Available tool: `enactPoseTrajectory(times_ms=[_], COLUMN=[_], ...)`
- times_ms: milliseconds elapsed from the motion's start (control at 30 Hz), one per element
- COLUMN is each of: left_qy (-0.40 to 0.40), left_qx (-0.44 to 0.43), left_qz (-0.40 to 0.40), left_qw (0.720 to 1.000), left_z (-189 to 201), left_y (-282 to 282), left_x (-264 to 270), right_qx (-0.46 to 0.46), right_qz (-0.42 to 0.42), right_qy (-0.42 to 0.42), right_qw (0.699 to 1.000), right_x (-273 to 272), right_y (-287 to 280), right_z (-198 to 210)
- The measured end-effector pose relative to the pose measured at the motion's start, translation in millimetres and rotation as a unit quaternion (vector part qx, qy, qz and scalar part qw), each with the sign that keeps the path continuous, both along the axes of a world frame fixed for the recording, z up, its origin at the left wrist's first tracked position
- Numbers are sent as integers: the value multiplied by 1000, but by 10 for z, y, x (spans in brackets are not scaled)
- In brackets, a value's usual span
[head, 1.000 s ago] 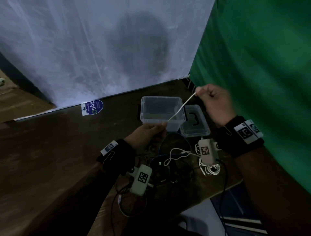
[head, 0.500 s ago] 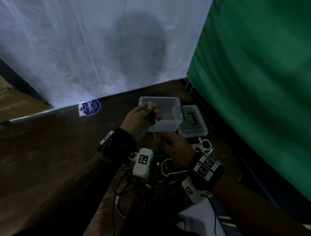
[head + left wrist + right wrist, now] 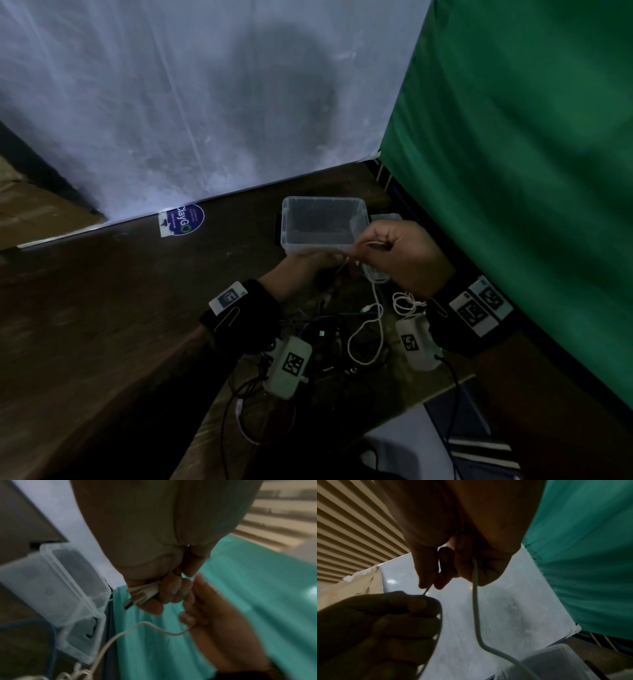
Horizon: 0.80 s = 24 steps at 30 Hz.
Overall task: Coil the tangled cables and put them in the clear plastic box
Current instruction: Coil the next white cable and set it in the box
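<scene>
A thin white cable [image 3: 376,301] runs between both hands, just in front of the clear plastic box [image 3: 291,236]. My left hand [image 3: 308,270] grips the cable's USB plug end [image 3: 142,595] in curled fingers. My right hand [image 3: 400,253] pinches the cable a little farther along [image 3: 475,574]. From there the cable drops in a loop onto the table. The box stands open with nothing visible inside. Dark tangled cables [image 3: 322,339] lie on the table below my hands.
The box's lid [image 3: 80,639] lies right of the box. A small white cable bundle [image 3: 406,303] lies near my right wrist. White plastic sheeting [image 3: 171,102] hangs behind the table, a green curtain [image 3: 513,171] to the right. A blue sticker [image 3: 185,219] marks the table's far edge.
My right hand came down from its raised stretch, passed low near my body, and now meets my left hand in front of the box. The taut cable has gone slack into a loop.
</scene>
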State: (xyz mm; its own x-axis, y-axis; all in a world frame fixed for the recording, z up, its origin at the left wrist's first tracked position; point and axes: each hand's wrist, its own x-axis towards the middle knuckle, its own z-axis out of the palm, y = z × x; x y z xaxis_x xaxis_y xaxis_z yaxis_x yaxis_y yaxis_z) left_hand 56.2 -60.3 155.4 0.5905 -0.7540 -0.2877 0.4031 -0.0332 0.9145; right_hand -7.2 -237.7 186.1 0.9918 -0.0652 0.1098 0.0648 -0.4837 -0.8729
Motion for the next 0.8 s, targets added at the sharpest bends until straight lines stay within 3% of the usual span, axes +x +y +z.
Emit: enactPoseTrajectory(times_ms=[133, 267, 367, 467, 633, 733, 800], left_qy=[24, 169, 212, 200, 75, -99, -176], left_qx=[-31, -176, -264, -254, -129, -2, 43], left_qz=[-90, -71, 18, 131, 218, 125, 43], left_qw=[995, 967, 941, 937, 964, 987, 983], left_z=[144, 172, 100, -9, -242, -196, -96], left_y=[34, 59, 70, 84, 50, 38, 5], left_x=[2, 63, 249, 416, 432, 312, 175], right_qx=[82, 76, 48, 8, -37, -75, -99], right_qz=[-30, -95, -61, 8, 60, 69, 52], right_qy=[3, -16, 66, 104, 82, 47, 1], right_qw=[996, 992, 995, 995, 994, 994, 994], right_x=[43, 90, 2, -160, -216, -187, -109], right_y=[-20, -40, 73, 273, 267, 245, 152], right_z=[-34, -270, -498, -610, -339, -128, -29])
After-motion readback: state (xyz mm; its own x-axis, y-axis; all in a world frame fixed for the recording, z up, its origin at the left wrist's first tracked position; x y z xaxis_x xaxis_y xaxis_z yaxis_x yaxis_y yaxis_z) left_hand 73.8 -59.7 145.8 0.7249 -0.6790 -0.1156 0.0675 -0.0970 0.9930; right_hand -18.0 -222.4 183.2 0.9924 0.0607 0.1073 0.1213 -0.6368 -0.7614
